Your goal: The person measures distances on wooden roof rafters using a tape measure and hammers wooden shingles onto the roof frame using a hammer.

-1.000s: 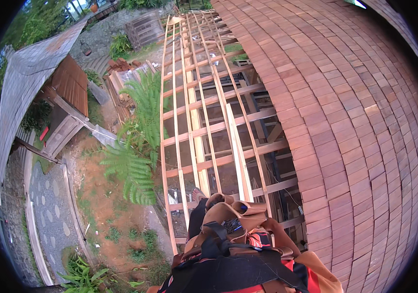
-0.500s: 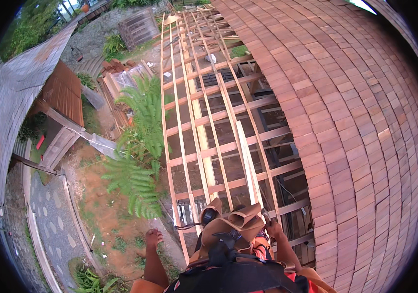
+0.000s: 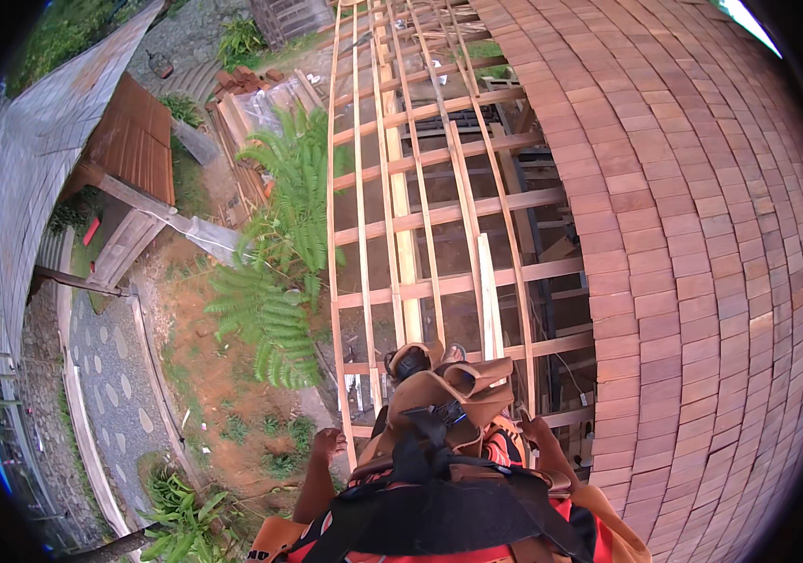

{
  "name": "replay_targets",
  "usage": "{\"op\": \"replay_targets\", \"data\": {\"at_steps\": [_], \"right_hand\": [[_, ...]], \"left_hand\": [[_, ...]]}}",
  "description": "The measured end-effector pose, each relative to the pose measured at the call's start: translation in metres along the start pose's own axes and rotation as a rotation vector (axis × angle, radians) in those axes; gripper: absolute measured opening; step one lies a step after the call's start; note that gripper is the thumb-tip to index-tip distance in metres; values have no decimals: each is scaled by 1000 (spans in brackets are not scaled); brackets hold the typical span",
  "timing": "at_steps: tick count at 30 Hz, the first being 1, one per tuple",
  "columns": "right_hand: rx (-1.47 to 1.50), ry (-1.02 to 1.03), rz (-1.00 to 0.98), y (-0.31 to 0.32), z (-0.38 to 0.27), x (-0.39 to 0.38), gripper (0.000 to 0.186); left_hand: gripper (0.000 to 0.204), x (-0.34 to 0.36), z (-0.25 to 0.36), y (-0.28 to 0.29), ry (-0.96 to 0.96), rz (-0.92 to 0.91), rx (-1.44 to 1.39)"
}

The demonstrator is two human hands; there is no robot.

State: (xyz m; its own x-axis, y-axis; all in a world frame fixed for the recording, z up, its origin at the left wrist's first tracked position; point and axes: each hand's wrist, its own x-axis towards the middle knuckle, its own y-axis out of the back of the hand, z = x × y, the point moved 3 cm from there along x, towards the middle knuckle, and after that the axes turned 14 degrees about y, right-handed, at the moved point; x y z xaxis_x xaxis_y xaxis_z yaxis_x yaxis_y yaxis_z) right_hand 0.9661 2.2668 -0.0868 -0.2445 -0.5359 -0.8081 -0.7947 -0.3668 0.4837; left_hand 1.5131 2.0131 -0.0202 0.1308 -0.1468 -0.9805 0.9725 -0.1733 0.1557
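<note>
My left hand (image 3: 329, 441) is beside the outermost long batten (image 3: 334, 281), its fingers curled in, with nothing showing in them. On the other side of my body, my right hand (image 3: 537, 430) is low beside the tool pouch, closed around something small that I cannot make out. A brown leather tool pouch (image 3: 477, 403) hangs at my waist, with a round black item (image 3: 408, 360) at its left side. Ahead of it, a loose pale board (image 3: 489, 291) lies lengthwise on the roof frame. Part of a foot (image 3: 455, 353) shows past the pouch.
Long battens cross wooden rafters (image 3: 458, 286), with open gaps down to the ground. Reddish wooden shingles (image 3: 683, 281) cover the roof at right. Left below are a tree fern (image 3: 275, 310), a stone-set path (image 3: 106, 375), and a small grey-roofed shelter (image 3: 73, 141).
My view has shifted, so the roof frame sits further right and higher. My left hand has come in closer to the outer batten. My right hand remains low beside the pouch.
</note>
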Motion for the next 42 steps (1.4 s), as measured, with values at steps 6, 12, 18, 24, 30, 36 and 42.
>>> {"op": "replay_targets", "data": {"at_steps": [6,12,18,24,30,36,42], "right_hand": [[170,142,136,90,-50,48,44],[-42,307,299,171,-136,60,48],[-45,396,117,175,-150,144,61],[125,-39,97,196,-178,193,67],[136,41,280,269,-308,199,46],[206,110,380,327,-403,181,64],[112,48,211,315,-335,248,71]], "left_hand": [[23,-20,50,-26,23,31,19],[14,-70,201,-57,-378,-65,-198],[21,-206,346,-147,-818,-675,57],[26,-272,469,-233,-1117,-705,1210],[30,-167,513,-247,-1255,-581,995],[29,-107,568,-256,-1595,-446,1172],[37,-121,655,-339,-1457,-333,1400]]}}
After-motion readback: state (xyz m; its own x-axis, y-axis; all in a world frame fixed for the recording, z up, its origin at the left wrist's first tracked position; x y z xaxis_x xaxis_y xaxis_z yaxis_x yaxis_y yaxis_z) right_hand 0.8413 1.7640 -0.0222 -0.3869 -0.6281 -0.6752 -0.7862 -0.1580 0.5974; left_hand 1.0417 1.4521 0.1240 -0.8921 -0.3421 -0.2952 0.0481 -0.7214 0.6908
